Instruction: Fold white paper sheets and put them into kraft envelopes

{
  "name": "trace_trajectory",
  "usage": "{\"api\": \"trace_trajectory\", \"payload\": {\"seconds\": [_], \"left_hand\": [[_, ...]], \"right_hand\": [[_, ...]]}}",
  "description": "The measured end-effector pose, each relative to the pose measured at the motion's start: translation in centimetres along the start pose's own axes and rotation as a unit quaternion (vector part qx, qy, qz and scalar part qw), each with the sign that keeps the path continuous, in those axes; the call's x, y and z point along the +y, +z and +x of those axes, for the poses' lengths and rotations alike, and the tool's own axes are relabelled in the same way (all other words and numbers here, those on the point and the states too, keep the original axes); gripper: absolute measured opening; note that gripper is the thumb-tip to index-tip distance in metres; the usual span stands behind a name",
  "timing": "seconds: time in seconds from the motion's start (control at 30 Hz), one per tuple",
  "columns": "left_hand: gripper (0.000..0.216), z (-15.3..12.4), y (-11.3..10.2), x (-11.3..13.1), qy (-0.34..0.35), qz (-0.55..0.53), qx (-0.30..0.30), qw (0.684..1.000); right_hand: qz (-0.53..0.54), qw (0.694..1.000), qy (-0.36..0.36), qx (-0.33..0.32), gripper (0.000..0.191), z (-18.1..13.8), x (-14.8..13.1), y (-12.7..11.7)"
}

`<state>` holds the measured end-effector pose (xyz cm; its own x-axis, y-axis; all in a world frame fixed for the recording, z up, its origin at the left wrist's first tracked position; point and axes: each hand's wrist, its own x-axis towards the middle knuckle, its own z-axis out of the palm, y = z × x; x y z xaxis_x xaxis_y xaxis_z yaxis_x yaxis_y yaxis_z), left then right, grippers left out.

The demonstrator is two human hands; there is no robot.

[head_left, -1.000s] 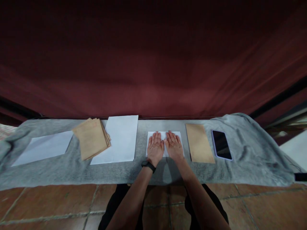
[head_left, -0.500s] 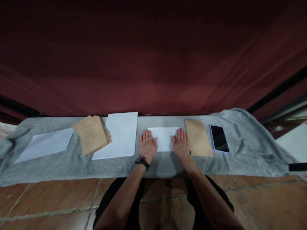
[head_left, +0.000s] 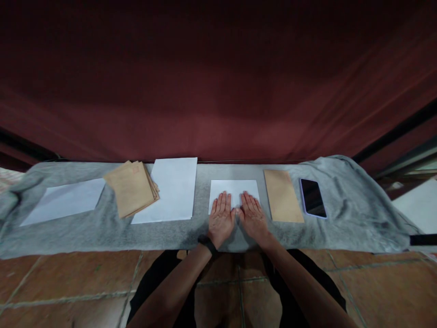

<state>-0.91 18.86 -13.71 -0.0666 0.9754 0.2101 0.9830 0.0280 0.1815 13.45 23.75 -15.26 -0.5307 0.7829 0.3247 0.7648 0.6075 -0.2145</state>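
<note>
Neither grip closes on anything: the left hand (head_left: 221, 220) and the right hand (head_left: 253, 217) both lie flat, palms down, fingers straight and held close together, pointing away from the person. They sit side by side with the thumbs nearly meeting between them. Both forearms run up from the bottom of the view and converge toward the hands; a dark wristband (head_left: 206, 242) circles the left wrist.

Under the fingers lies the folded white sheet (head_left: 234, 188), a small rectangle. The fingertips and the front of each palm press on its near half, while the heels of the hands rest on the grey cloth (head_left: 85, 232) just in front of its near edge. The far half of the sheet shows bare beyond the fingertips.

Just to the right of the sheet, apart from the right hand, lies a single brown envelope (head_left: 283, 196), and beyond that a dark phone (head_left: 312, 197), screen up. To the left lies a larger white sheet (head_left: 170, 191), then a loose stack of brown envelopes (head_left: 132, 187) overlapping its left edge, and further left another white sheet (head_left: 64, 201). All rest on the cloth that covers the table. A dark red curtain (head_left: 218, 82) hangs behind, and tiled floor (head_left: 61, 287) shows in front.
</note>
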Motion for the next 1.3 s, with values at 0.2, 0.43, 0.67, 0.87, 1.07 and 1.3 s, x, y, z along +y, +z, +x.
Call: {"api": "trace_trajectory", "payload": {"seconds": [0.2, 0.43, 0.67, 0.87, 1.07, 1.3], "left_hand": [[0.06, 0.0, -0.8, -1.7, -0.047, 0.013, 0.004, 0.999], [0.061, 0.0, -1.4, -3.1, -0.091, 0.019, 0.009, 0.996], [0.056, 1.8, -2.3, -3.4, -0.142, -0.016, -0.003, 0.99], [0.053, 3.4, -3.5, -3.6, -0.191, -0.052, -0.003, 0.98], [0.056, 2.6, -2.8, -0.8, -0.065, -0.023, -0.01, 0.998], [0.057, 2.5, -0.7, 1.1, -0.004, -0.031, -0.061, 0.998]], "right_hand": [[-0.029, 0.999, 0.03, 0.02, 0.059, -0.4, 1.0, -0.6], [-0.029, 0.998, 0.049, 0.023, 0.064, -0.8, 2.0, -0.8], [-0.049, 0.996, 0.065, 0.022, 0.065, -0.7, 1.8, -0.5], [-0.049, 0.995, 0.076, 0.042, 0.067, -0.7, 1.5, -0.4], [-0.014, 0.998, 0.054, 0.006, 0.057, 0.6, 1.3, -0.7], [0.039, 0.998, 0.017, -0.052, 0.056, 2.5, 0.1, -0.4]]}}
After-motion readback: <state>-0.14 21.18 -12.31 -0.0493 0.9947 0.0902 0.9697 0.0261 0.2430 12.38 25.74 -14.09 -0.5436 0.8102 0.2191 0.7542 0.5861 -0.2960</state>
